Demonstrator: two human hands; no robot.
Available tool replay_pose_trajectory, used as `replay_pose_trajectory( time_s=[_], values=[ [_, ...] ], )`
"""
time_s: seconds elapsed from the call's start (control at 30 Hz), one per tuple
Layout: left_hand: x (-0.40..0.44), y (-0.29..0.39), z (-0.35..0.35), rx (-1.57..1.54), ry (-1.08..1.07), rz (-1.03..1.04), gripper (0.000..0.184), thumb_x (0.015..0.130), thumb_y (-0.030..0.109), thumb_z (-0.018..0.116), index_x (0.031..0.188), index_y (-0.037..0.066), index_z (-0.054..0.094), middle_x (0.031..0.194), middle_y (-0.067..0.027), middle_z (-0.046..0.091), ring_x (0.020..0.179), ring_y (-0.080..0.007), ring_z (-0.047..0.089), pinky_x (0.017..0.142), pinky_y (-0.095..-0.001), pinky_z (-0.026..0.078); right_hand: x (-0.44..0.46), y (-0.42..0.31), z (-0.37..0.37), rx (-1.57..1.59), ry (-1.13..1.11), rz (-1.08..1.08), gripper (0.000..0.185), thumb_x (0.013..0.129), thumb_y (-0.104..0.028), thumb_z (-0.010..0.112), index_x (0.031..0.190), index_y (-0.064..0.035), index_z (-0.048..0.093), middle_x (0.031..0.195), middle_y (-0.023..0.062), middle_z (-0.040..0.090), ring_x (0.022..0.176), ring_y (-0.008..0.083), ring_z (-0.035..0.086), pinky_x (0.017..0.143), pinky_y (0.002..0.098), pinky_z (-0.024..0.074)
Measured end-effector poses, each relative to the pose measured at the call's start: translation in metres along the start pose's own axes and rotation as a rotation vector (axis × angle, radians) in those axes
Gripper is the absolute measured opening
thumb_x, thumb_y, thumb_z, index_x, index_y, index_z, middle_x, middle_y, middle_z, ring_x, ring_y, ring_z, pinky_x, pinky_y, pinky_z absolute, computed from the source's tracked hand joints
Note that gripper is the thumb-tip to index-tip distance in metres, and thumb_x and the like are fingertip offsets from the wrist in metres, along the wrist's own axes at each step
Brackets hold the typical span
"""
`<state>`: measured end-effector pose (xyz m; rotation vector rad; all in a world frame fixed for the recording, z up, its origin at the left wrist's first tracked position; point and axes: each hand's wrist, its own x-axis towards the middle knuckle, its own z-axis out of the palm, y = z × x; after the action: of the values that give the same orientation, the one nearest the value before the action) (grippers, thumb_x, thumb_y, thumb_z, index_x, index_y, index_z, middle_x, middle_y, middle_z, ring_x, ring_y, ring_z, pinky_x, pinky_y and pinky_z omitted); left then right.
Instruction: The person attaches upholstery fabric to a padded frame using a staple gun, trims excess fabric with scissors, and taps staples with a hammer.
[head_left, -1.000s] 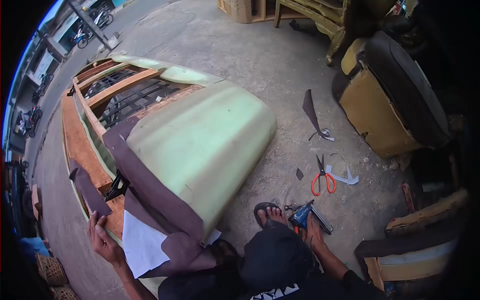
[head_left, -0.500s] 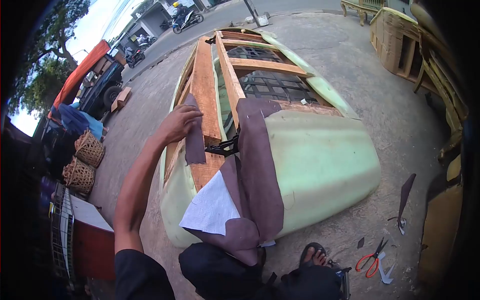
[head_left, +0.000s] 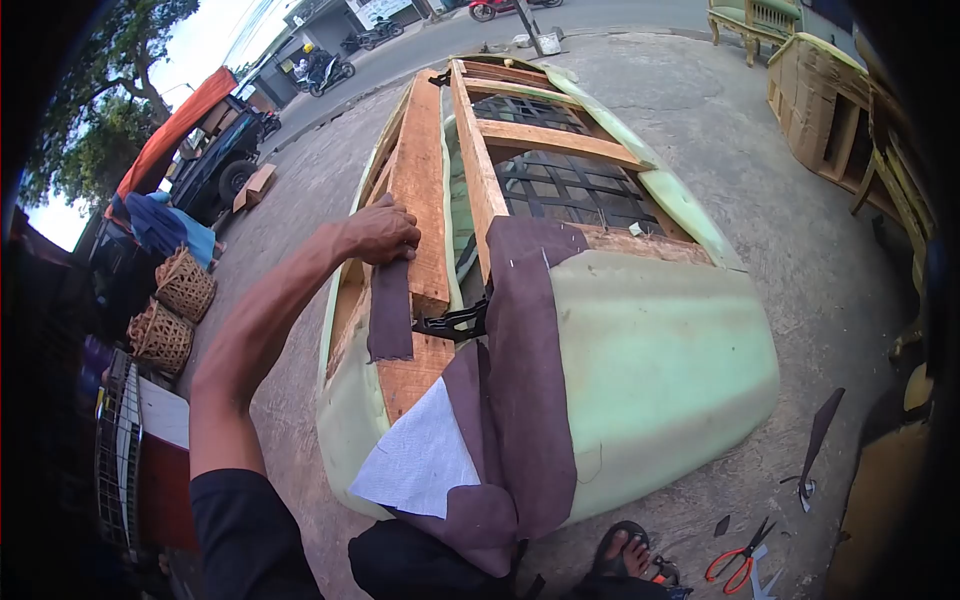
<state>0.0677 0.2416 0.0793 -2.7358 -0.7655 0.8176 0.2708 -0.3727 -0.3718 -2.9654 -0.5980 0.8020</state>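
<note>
My left hand (head_left: 385, 232) is closed over the top end of a dark purple fabric strip (head_left: 390, 315), which lies along the wooden frame (head_left: 418, 190). Beside it a black metal hinge (head_left: 452, 323) bridges the gap between two frame parts. A larger purple fabric piece (head_left: 525, 370) covers the edge of the green foam (head_left: 660, 350). Its pale backing (head_left: 425, 455) is folded outward near my knee. My right hand is out of view.
Orange-handled scissors (head_left: 738, 562) and fabric scraps (head_left: 820, 430) lie on the concrete at the lower right. Woven baskets (head_left: 160, 338) stand at the left. A wooden furniture frame (head_left: 820, 105) is at the upper right, and a motorbike (head_left: 325, 75) is on the road.
The view has swung left and up toward the frame. My left hand has moved from the strip's lower end to its top end. My right hand and the blue tool have left the view.
</note>
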Motion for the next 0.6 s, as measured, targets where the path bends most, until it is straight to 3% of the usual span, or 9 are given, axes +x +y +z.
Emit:
replay_pose_trajectory(
  time_s=[0.07, 0.27, 0.3, 0.33, 0.4, 0.47, 0.53, 0.57, 0.6],
  values=[
    [-0.004, 0.0, -0.003, 0.015, 0.006, 0.013, 0.026, 0.093, 0.034, 0.067, 0.093, 0.008, 0.069, 0.1, -0.0092, 0.066, 0.111, -0.0281, 0.058, 0.101, -0.0467, 0.04, 0.002, 0.014, -0.029, 0.133, -0.036, -0.053, 0.065, 0.101, -0.056, 0.038, 0.14, -0.0071, 0.058, 0.131, 0.0196, 0.057, 0.122, 0.0381, 0.049, 0.105, 0.0506, 0.0345],
    [0.013, -0.021, 0.01, 0.036, 0.132, 0.058, 0.035, 0.095, 0.041, 0.064, 0.091, 0.007, 0.07, 0.089, -0.0153, 0.068, 0.097, -0.0347, 0.064, 0.087, -0.0464, 0.047, -0.012, 0.005, -0.382, 1.452, -0.44, -0.397, 0.046, 0.092, -0.022, 0.053, 0.13, 0.0027, 0.048, 0.063, 0.0024, 0.05, 0.043, 0.0112, 0.051, 0.038, 0.0306, 0.0523],
    [0.017, -0.022, 0.008, 0.013, 0.073, 0.008, 0.04, 0.094, 0.045, 0.064, 0.088, 0.006, 0.07, 0.086, -0.0176, 0.068, 0.09, -0.0371, 0.065, 0.081, -0.0476, 0.048, -0.003, -0.002, -0.437, 1.121, -0.62, -0.421, 0.047, 0.095, -0.048, 0.059, 0.126, -0.0135, 0.063, 0.092, 0.0253, 0.065, 0.085, 0.0361, 0.063, 0.08, 0.0605, 0.0484],
    [0.021, -0.025, 0.004, -0.005, 0.013, -0.04, 0.046, 0.092, 0.05, 0.065, 0.086, 0.004, 0.07, 0.082, -0.0199, 0.068, 0.084, -0.0394, 0.066, 0.075, -0.0489, 0.049, -0.037, -0.083, -0.466, 1.534, -0.333, -0.395, 0.046, 0.094, -0.02, 0.053, 0.132, 0.005, 0.044, 0.063, 0.0008, 0.045, 0.043, 0.0122, 0.051, 0.033, 0.0334, 0.052],
    [0.025, -0.029, 0.005, -0.005, 0.011, -0.037, 0.051, 0.092, 0.054, 0.063, 0.086, 0.005, 0.071, 0.081, -0.0199, 0.069, 0.083, -0.0396, 0.067, 0.074, -0.0488, 0.05, -0.046, -0.166, -0.518, 1.914, -0.823, -0.411, 0.045, 0.1, -0.016, 0.039, 0.138, 0.0072, 0.039, 0.067, 0.0035, 0.047, 0.045, 0.0183, 0.053, 0.038, 0.0409, 0.0563],
    [0.026, -0.035, 0.011, -0.011, 0.036, -0.031, 0.057, 0.091, 0.06, 0.062, 0.084, 0.005, 0.074, 0.08, -0.02, 0.07, 0.083, -0.0394, 0.068, 0.073, -0.0485, 0.051, -0.049, -0.251, -0.528, 1.816, -1.146, -0.622, 0.052, 0.101, -0.018, 0.039, 0.144, 0.0111, 0.035, 0.066, 0.0043, 0.048, 0.045, 0.0169, 0.053, 0.04, 0.039, 0.0563],
    [0.025, -0.034, 0.007, -0.025, 0.033, -0.048, 0.056, 0.091, 0.059, 0.062, 0.085, 0.005, 0.074, 0.08, -0.0198, 0.07, 0.083, -0.0392, 0.068, 0.074, -0.0484, 0.051, -0.049, -0.33, -0.507, 1.487, -1.271, -0.724, 0.021, 0.098, -0.017, 0.051, 0.094, 0.0015, 0.058, 0.068, 0.0034, 0.052, 0.047, 0.0118, 0.053, 0.041, 0.0345, 0.0524],
    [0.025, -0.034, 0.009, -0.044, 0.015, -0.052, 0.055, 0.091, 0.059, 0.062, 0.086, 0.005, 0.074, 0.081, -0.0197, 0.07, 0.083, -0.0391, 0.068, 0.074, -0.0482, 0.051, -0.061, -0.366, -0.496, 1.364, -1.234, -0.71, 0.017, 0.094, -0.013, 0.058, 0.08, -0.0053, 0.051, 0.069, 0.0028, 0.053, 0.048, 0.011, 0.053, 0.042, 0.0315, 0.0498],
    [0.028, -0.04, 0.014, -0.042, 0.038, -0.033, 0.054, 0.091, 0.058, 0.063, 0.086, 0.006, 0.075, 0.081, -0.0195, 0.07, 0.083, -0.0388, 0.069, 0.073, -0.0483, 0.052, -0.063, -0.398, -0.476, 1.282, -1.238, -0.674, 0.011, 0.09, -0.008, 0.06, 0.083, -0.0034, 0.053, 0.068, 0.0027, 0.053, 0.049, 0.0106, 0.053, 0.042, 0.0299, 0.0487]
  ],
)
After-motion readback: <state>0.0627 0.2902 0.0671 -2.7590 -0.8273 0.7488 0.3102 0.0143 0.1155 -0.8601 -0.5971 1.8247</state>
